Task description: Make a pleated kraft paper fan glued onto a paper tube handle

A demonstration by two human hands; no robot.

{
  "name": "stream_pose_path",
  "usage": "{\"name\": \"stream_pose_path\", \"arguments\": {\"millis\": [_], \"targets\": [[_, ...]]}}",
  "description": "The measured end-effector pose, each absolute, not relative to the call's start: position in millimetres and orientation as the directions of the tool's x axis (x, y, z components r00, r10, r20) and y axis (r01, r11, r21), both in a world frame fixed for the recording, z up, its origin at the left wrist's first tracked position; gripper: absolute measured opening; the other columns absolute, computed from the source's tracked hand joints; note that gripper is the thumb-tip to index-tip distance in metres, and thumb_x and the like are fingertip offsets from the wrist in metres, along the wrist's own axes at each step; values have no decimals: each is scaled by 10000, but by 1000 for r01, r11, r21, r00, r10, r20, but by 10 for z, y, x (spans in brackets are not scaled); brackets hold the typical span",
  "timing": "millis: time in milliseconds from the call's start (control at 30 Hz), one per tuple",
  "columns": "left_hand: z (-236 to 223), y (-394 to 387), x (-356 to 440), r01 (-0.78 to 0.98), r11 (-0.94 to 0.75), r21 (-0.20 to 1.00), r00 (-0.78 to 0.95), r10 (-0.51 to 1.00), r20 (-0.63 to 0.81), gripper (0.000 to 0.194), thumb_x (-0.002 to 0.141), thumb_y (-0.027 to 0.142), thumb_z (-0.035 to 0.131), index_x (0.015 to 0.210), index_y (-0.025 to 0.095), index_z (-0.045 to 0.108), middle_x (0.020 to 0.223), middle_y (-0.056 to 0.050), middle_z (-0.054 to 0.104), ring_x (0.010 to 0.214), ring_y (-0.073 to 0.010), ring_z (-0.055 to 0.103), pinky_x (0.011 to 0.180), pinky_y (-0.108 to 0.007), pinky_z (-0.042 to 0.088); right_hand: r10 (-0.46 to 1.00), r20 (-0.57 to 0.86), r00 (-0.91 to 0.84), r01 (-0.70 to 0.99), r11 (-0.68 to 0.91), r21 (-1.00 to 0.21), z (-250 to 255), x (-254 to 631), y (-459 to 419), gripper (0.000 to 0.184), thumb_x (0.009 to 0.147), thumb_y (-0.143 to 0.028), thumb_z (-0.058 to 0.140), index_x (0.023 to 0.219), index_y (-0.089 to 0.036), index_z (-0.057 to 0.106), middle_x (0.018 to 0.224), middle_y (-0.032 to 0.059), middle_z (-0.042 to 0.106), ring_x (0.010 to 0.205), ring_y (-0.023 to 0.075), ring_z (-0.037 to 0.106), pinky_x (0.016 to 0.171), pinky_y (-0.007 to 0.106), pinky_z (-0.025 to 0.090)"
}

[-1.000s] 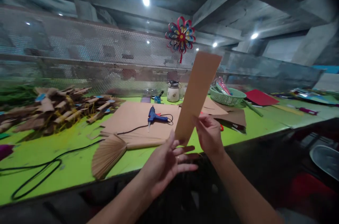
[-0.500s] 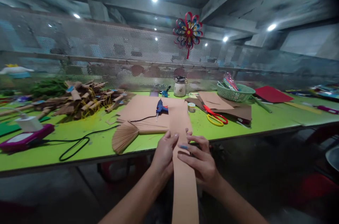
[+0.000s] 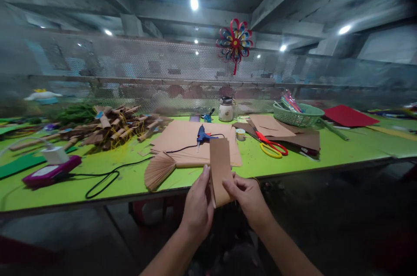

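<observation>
A brown paper strip (image 3: 220,167) stands upright in front of me, folded over on itself, just before the green table's near edge (image 3: 97,200). My left hand (image 3: 196,204) grips its left edge with thumb up along the paper. My right hand (image 3: 246,197) pinches its lower right side with curled fingers. A pleated brown paper fan (image 3: 159,170) lies on the table just left of my hands. A blue glue gun (image 3: 201,133) rests on a brown sheet (image 3: 182,137) behind the strip.
A black cord (image 3: 104,178) loops across the table at left, beside a pink device (image 3: 48,171). A heap of brown paper pieces (image 3: 110,126) lies at back left. Scissors (image 3: 272,146), a green basket (image 3: 298,114), red paper (image 3: 350,116) and a white jar (image 3: 226,111) sit at right and back.
The long strip, held up a second ago and then laid flat toward me, is now folded to a short upright piece between both hands. The camera has shifted leftward.
</observation>
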State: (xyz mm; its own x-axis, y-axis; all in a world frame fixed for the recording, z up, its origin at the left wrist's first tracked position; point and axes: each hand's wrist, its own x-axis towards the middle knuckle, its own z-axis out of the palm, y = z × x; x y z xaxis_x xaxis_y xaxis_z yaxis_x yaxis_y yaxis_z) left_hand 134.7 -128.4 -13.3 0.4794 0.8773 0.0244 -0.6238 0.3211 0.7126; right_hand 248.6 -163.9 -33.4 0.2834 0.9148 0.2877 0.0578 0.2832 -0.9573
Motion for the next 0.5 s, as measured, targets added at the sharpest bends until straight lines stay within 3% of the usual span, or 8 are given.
{"name": "stream_pose_path", "arguments": {"millis": [267,500], "targets": [[-162,-1316,1364,-503,191,843,433,900,54,378,782,377,638,1050,111,631,951,-134,707,871,-238,665,820,-341,506,909,289,302,94,273,-957,-406,2418,-1711,353,770,-399,629,530,-142,586,716,30,575,751,169,502,715,281,407],[-223,-1306,1350,-477,140,868,383,922,62,342,768,386,648,994,129,672,955,-111,712,826,-214,667,789,-311,508,911,288,294,135,259,-956,-408,2391,-1710,348,763,-402,629,549,-128,611,678,21,523,683,150,458,669,274,388]]}}
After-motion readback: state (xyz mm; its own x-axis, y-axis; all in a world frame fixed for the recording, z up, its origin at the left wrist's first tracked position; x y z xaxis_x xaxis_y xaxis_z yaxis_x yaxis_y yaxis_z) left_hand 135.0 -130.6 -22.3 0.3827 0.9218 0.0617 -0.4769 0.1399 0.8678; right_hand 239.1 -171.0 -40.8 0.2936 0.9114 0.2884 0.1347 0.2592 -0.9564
